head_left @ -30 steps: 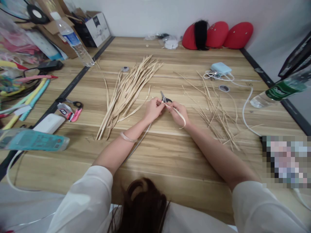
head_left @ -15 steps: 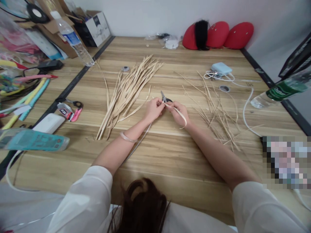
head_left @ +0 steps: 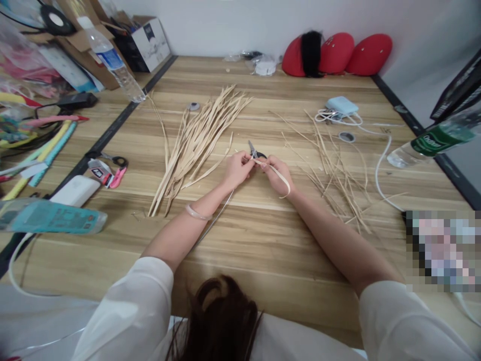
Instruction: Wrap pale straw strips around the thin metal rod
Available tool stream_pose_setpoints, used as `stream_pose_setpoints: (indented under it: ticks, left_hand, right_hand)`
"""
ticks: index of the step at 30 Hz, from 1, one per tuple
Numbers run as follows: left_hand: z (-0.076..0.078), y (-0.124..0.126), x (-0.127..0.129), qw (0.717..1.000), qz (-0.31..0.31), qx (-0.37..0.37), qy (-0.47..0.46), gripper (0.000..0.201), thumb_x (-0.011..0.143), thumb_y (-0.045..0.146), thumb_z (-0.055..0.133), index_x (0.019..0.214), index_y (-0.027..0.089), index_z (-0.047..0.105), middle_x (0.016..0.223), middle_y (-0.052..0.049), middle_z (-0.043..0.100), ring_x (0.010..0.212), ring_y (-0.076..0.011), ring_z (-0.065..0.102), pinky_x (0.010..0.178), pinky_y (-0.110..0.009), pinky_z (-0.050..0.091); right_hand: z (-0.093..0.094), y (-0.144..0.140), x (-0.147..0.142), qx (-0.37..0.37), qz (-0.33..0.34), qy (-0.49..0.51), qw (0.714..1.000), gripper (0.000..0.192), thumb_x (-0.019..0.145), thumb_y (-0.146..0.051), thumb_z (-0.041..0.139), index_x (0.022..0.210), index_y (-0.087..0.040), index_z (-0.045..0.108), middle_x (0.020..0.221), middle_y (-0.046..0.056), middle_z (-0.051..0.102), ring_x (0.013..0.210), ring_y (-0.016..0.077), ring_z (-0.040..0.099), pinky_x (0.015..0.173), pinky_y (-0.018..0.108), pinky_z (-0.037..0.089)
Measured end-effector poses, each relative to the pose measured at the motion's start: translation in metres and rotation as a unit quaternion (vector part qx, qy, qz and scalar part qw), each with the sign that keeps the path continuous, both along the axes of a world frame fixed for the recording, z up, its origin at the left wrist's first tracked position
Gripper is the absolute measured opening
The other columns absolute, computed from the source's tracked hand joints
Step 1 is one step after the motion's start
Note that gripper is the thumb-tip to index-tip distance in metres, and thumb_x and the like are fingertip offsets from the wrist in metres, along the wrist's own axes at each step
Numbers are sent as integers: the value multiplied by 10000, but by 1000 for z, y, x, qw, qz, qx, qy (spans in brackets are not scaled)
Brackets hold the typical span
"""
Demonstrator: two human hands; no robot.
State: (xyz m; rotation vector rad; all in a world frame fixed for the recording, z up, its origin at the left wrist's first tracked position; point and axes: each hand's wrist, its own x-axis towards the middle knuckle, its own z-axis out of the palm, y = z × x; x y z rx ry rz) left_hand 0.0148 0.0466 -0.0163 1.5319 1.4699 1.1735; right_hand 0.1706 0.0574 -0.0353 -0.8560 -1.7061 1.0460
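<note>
On the wood-grained surface (head_left: 248, 235), one bundle of flat dry strips (head_left: 205, 131) lies toward the left edge, one scatter of thin, stringy strands (head_left: 333, 169) toward the right. Midway between, my right hand (head_left: 277, 176) clamps one curling, pale strip (head_left: 283, 179); my left hand (head_left: 238, 169) has fingertips together, on what I can't tell.

Strip bundle (head_left: 201, 138) on table (head_left: 270, 235), strand pile (head_left: 339, 176) rightward.

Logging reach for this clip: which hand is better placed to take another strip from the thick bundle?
Left, probably: the left hand is nearer the bundle; the right hand is farther away and pinches a pale strip. What the left grips is hard to tell.
</note>
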Motion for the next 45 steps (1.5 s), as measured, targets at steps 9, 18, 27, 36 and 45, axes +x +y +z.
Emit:
stream_pose_setpoints:
  ticks: [9, 18, 27, 36, 45]
  left_hand:
    - [1, 0, 1, 1000, -7, -15, -26, 139, 780, 286, 590, 727, 159, 573, 583, 17, 620, 355, -59, 478, 398, -188, 325]
    - [1, 0, 9, 992, -16, -74, -100, 68, 766, 203, 561, 721, 153, 556, 556, 28, 595, 342, -57, 461, 371, -182, 310]
    - [-6, 2, 9, 992, -28, -64, -103, 113, 757, 259, 595, 741, 149, 579, 563, 23, 602, 333, -55, 455, 360, -187, 309]
    - [-5, -2, 8, 998, -29, -24, -54, 137, 776, 292, 595, 766, 156, 584, 584, 23, 607, 367, -52, 480, 410, -185, 342]
    - [6, -5, 14, 980, -28, -115, -161, 71, 779, 194, 592, 752, 150, 544, 529, 54, 576, 322, -30, 427, 353, -166, 275]
  right_hand:
    - [3, -2, 0, 1, -17, 16, 1000, 306, 857, -462, 537, 686, -220, 461, 850, 43, 711, 974, 207, 662, 829, 353, 473]
    - [1, 0, -4, -31, -73, 77, 994, 258, 781, -446, 651, 753, -204, 567, 663, -5, 640, 629, 137, 624, 600, 273, 471]
    - [-2, 1, -5, -7, -84, 54, 995, 256, 763, -454, 659, 717, -203, 646, 697, 32, 668, 654, 169, 633, 633, 318, 494]
    - [5, -6, -2, 106, -96, -21, 989, 274, 828, -469, 583, 711, -229, 645, 739, 44, 677, 752, 198, 628, 758, 370, 492]
    - [-3, 1, -3, 3, -123, 62, 991, 190, 755, -378, 676, 713, -199, 630, 660, 8, 647, 605, 138, 579, 585, 283, 456]
